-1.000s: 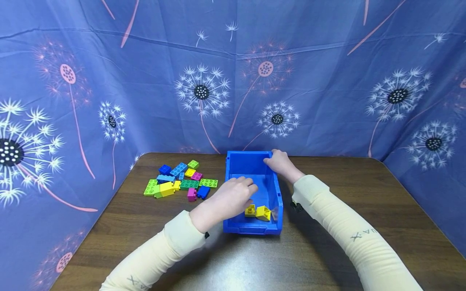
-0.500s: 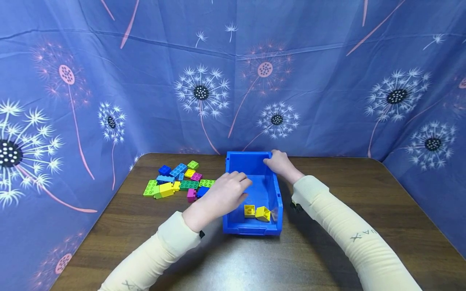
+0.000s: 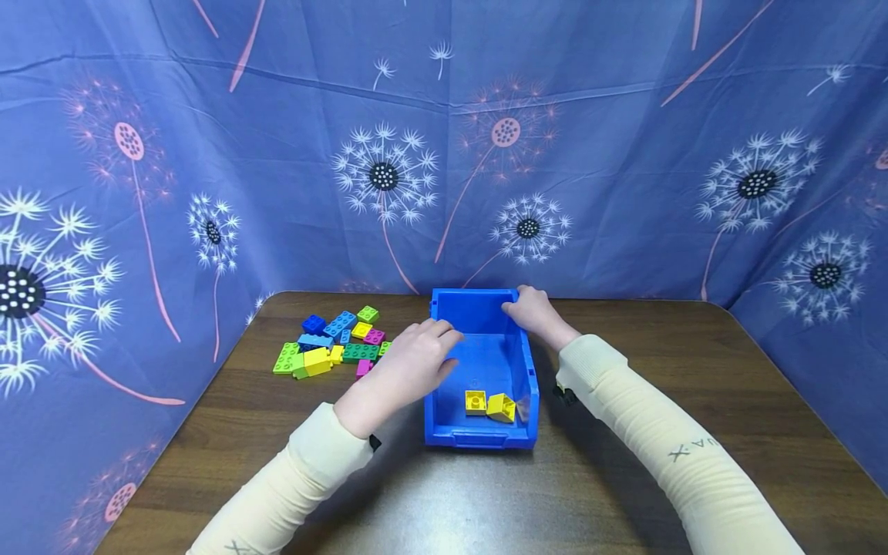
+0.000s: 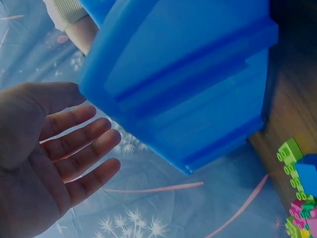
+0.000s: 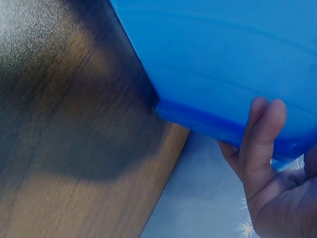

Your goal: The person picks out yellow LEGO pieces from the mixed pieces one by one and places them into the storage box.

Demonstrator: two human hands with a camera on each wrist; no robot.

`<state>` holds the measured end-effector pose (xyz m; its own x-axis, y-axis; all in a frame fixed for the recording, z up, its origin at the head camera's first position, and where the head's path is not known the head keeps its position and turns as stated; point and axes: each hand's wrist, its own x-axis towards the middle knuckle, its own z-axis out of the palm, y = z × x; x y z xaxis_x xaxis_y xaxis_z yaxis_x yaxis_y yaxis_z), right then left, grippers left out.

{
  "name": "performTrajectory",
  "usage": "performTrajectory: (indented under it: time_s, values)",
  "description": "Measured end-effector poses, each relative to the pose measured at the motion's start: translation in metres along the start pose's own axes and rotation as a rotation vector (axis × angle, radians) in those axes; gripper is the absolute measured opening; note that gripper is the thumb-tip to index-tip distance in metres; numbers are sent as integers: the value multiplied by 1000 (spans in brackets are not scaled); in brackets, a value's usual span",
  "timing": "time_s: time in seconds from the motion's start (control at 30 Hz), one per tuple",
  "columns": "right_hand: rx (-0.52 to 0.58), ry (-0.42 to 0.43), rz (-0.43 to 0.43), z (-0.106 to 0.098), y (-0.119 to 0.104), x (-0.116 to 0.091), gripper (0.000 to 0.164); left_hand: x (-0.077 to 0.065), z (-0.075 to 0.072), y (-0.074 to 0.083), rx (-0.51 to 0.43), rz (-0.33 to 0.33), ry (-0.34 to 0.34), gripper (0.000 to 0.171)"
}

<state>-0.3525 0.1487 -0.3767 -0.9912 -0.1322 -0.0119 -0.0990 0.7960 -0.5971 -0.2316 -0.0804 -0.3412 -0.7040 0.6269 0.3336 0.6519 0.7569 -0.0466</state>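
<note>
Seen from the head view, a blue bin [image 3: 481, 440] stands on the brown table [image 3: 659, 347] in front of the person, its low front lip turned toward them, which I take to be for easy reach. The right hand [image 3: 536, 314] holds its far right corner, probably to keep the bin from sliding. The left hand [image 3: 409, 362] hangs over the bin's left wall, the fingers loosely bent and a little apart, with nothing I can see between them. Inside, near the front, lie a square yellow brick [image 3: 475, 403] and a sloped yellow brick [image 3: 501, 408], close together. Left of the bin are the loose bricks [image 3: 360, 352] in many colours, bunched near enough, I'd judge, for the left hand to reach without a stretch; that hand and wrist hide some of them. A patterned cloth [image 3: 444, 77] hangs behind.

In the left wrist view the palm shows bare, the fingers spread slightly with gaps between them. The thumb tip comes right up to the bin's rim; whether it touches, I can't tell. A few bricks peek in at the edge.

In the right wrist view, two fingers lie against the bin's outer wall, bracing it from outside, I'd say. The thumb's grip can't be made out here.
</note>
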Motion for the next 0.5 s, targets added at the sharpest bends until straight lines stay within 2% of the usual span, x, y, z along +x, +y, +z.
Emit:
performTrajectory:
  time_s: [0.27, 0.5]
  values:
    - [-6, 1, -7, -1, 1, 1, 41, -5, -1, -13, -20, -99, 0, 41]
    - [22, -9, 2, -1, 1, 0, 44, -10, -1, -25, -5, -136, 14, 41]
